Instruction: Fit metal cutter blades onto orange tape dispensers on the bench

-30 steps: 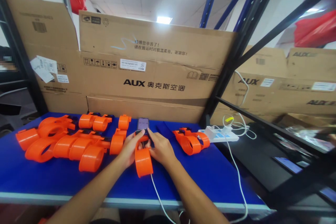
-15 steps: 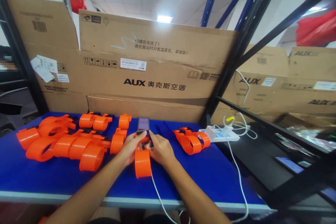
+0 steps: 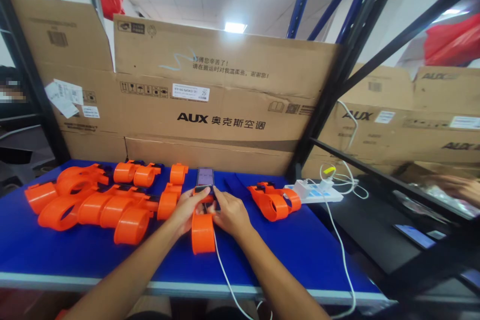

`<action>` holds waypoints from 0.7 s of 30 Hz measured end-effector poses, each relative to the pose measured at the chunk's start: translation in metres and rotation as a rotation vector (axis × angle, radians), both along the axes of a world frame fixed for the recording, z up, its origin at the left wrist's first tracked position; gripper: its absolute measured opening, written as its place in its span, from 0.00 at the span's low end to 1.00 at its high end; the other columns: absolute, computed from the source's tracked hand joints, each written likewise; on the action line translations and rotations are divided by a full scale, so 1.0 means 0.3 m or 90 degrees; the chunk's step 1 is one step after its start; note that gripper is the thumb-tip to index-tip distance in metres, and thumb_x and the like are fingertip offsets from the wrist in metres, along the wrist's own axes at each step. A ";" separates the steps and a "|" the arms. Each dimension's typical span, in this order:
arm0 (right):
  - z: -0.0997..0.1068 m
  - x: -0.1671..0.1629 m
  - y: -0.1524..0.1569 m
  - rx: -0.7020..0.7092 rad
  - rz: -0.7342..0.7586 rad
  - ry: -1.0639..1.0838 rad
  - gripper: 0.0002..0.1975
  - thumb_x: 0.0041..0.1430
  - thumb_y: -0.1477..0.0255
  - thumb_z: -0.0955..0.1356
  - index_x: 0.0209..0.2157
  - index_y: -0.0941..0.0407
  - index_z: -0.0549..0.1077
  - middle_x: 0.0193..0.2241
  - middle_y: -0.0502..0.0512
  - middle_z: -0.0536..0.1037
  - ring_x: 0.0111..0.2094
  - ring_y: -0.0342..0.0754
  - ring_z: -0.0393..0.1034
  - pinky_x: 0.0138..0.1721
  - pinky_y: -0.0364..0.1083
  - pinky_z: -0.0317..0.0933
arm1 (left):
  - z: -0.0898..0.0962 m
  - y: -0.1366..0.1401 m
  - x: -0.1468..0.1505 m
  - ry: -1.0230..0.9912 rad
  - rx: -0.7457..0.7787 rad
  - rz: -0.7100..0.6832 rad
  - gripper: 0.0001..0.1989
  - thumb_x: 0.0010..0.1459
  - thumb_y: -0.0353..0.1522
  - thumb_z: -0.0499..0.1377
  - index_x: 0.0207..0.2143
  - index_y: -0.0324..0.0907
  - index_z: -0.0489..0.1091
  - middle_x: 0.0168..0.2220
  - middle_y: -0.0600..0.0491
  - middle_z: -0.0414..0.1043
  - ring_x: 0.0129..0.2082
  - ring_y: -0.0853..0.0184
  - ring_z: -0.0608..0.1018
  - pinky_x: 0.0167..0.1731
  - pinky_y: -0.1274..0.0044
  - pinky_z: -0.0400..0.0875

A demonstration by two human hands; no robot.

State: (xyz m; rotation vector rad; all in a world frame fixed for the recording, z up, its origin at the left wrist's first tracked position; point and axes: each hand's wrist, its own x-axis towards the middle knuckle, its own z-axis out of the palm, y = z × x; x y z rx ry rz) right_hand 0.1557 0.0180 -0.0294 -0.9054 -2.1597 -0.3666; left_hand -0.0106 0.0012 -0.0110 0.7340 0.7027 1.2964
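Over surface (image 3: 165,262), head view: left hand (image 3: 186,212), right hand (image 3: 232,214) grip orange ring-ended holder (image 3: 203,233), fingers wrapped round far end, probably for steadiness; ring on near side. Smartphone (image 3: 205,177) just beyond, seemingly placed for viewing.

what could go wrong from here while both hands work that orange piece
The white cable running past the held orange piece might snag and tug it. The phone lies just beyond the fingers, so they might bump it. The left hand is close to another orange piece and might nudge it.
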 end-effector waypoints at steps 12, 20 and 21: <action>0.053 0.033 -0.002 -0.132 0.131 0.174 0.20 0.64 0.69 0.69 0.56 0.54 0.72 0.42 0.58 0.83 0.40 0.51 0.80 0.44 0.48 0.74 | -0.058 0.034 0.002 0.133 0.102 0.084 0.23 0.50 0.50 0.69 0.34 0.40 0.73 0.15 0.62 0.59 0.12 0.77 0.58 0.15 0.81 0.55; 0.052 0.027 -0.006 -0.114 0.123 0.143 0.17 0.62 0.72 0.66 0.53 0.56 0.72 0.36 0.59 0.82 0.35 0.51 0.78 0.39 0.48 0.72 | -0.083 0.038 0.000 0.207 0.129 0.077 0.24 0.53 0.50 0.68 0.38 0.38 0.76 0.14 0.61 0.59 0.12 0.76 0.60 0.15 0.81 0.55; 0.054 0.028 -0.006 -0.117 0.123 0.139 0.17 0.62 0.72 0.66 0.53 0.57 0.73 0.36 0.59 0.82 0.34 0.51 0.77 0.39 0.48 0.72 | -0.084 0.040 0.000 0.204 0.129 0.077 0.24 0.52 0.49 0.68 0.38 0.38 0.76 0.14 0.61 0.60 0.12 0.76 0.60 0.15 0.81 0.56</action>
